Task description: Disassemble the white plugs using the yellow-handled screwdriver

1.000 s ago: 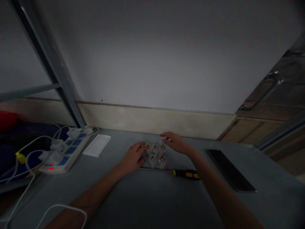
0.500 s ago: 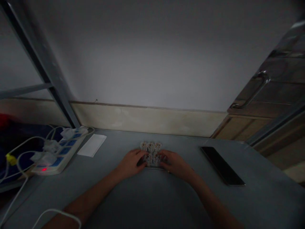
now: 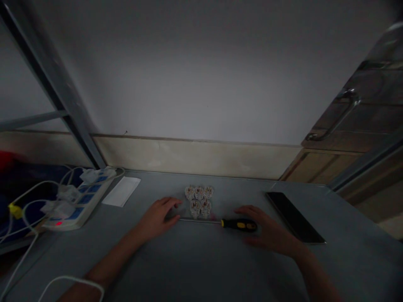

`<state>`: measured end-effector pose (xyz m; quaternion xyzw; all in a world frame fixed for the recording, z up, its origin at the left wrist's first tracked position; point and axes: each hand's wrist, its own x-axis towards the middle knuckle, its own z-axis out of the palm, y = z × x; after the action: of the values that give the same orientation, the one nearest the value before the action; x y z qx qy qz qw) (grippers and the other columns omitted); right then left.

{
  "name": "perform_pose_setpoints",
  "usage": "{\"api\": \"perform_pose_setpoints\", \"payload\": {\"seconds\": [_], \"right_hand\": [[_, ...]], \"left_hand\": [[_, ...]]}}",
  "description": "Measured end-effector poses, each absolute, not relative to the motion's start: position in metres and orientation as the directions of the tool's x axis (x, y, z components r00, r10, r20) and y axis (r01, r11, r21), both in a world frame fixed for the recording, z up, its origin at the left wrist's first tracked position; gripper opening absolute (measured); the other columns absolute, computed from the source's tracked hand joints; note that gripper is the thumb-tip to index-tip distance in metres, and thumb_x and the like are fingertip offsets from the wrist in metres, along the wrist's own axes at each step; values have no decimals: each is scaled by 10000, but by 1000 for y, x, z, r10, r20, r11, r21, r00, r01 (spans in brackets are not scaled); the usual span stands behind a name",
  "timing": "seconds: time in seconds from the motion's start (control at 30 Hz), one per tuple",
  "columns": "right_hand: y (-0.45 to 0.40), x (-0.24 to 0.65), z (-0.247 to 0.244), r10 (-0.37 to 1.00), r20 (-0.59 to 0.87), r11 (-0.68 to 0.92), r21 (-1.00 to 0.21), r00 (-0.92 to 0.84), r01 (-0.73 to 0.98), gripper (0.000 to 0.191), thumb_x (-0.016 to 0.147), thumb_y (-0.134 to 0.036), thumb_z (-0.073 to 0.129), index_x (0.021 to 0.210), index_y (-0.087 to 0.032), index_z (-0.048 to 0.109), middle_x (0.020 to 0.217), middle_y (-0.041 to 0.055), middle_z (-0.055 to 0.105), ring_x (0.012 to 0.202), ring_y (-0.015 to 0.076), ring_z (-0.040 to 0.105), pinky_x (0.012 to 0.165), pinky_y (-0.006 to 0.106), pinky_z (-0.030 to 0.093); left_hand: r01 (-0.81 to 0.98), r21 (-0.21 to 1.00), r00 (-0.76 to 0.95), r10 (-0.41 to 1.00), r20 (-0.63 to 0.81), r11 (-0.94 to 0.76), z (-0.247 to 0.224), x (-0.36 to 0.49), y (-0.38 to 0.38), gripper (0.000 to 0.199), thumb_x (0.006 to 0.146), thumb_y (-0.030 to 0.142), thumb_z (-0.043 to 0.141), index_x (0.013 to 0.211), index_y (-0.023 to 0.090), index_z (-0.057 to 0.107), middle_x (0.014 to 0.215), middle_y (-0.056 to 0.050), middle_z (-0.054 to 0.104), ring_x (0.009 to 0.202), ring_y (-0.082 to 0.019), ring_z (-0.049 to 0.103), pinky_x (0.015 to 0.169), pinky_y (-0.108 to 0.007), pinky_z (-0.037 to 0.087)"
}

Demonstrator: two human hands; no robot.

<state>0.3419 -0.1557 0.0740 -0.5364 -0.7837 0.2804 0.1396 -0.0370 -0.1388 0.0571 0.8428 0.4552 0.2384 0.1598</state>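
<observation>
Several clear plugs with metal pins (image 3: 199, 201) lie grouped in two rows on the grey table (image 3: 195, 260). Just in front of them a screwdriver (image 3: 239, 225) with a black and yellow handle lies sideways, its shaft pointing left. My left hand (image 3: 162, 216) is left of the plugs, thumb and fingers apart, near the shaft's tip and holding nothing. At the handle's right end is my right hand (image 3: 262, 230), its fingers spread around the handle without closing on it; slight blur hides whether they touch.
A white power strip (image 3: 85, 212) with plugs and white cables is at the left, beside a folded white paper (image 3: 121, 191). A black phone-like slab (image 3: 294, 217) lies at the right. The wall (image 3: 195, 157) bounds the table's back; a metal frame (image 3: 83, 134) stands back left.
Both hands have come off the plugs and moved apart, the left one leftward, the right one rightward to the handle. The screwdriver, mostly hidden before, now shows.
</observation>
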Motion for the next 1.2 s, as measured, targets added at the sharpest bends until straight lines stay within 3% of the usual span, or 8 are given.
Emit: {"api": "perform_pose_setpoints", "payload": {"seconds": [0.2,0.4,0.7,0.8,0.93,1.03,1.1,1.2], "right_hand": [[-152,354,58,931,-88,227,-622,-355,749,475,705,-364,716,1149,-205,655,1368,126,496,1307,293,452,1145,474,357],[-149,354,57,932,-81,225,-639,-355,735,388,712,-354,692,1068,-205,655,1254,123,552,1212,284,515,1090,465,407],[-156,361,66,918,-113,202,-692,-381,693,392,724,-472,693,1028,-231,639,1029,84,650,984,272,625,892,434,520],[-164,369,73,940,-18,188,-806,-340,561,448,732,-520,702,1068,-237,613,995,80,642,898,247,632,776,371,536],[-163,364,81,973,213,229,-948,-91,223,518,702,-636,694,1061,-282,580,905,83,603,806,247,618,697,373,522],[-150,343,105,945,328,328,-940,-14,93,506,774,-736,496,1104,-355,539,1200,107,560,1104,319,582,871,467,515],[-142,322,136,927,376,376,-926,3,36,432,876,-690,319,1181,-430,479,1304,54,509,1212,287,531,942,482,493],[-140,289,194,882,459,470,-873,105,-130,417,961,-543,235,1167,-357,546,1099,74,524,974,206,575,883,417,524]], "left_hand": [[643,525,510,823,248,-557,49,-60,-144,304,815,244,698,1113,239,637,1132,-66,639,1083,-251,582,965,-398,477],[597,566,569,798,199,-568,52,-65,-136,66,863,243,660,916,215,688,949,-39,624,946,-214,599,850,-324,477],[563,610,611,778,148,-558,57,-61,-141,110,879,244,614,793,193,658,776,-1,627,774,-174,586,739,-266,444],[546,648,595,790,146,-531,58,-56,-147,83,892,208,568,853,188,638,817,-3,635,761,-159,591,706,-246,455],[511,699,556,812,174,-500,65,-40,-155,87,915,211,541,897,182,621,835,-3,657,753,-144,608,698,-234,473],[443,757,518,827,220,-479,75,-23,-157,95,898,258,600,868,180,644,807,-2,676,736,-143,615,700,-236,476],[372,804,494,832,252,-464,80,-12,-157,117,880,292,633,851,182,657,787,-4,685,719,-147,618,689,-241,477],[330,815,436,842,317,-477,78,2,-153,157,905,318,595,982,196,657,911,-42,707,825,-183,640,755,-285,505]]}}
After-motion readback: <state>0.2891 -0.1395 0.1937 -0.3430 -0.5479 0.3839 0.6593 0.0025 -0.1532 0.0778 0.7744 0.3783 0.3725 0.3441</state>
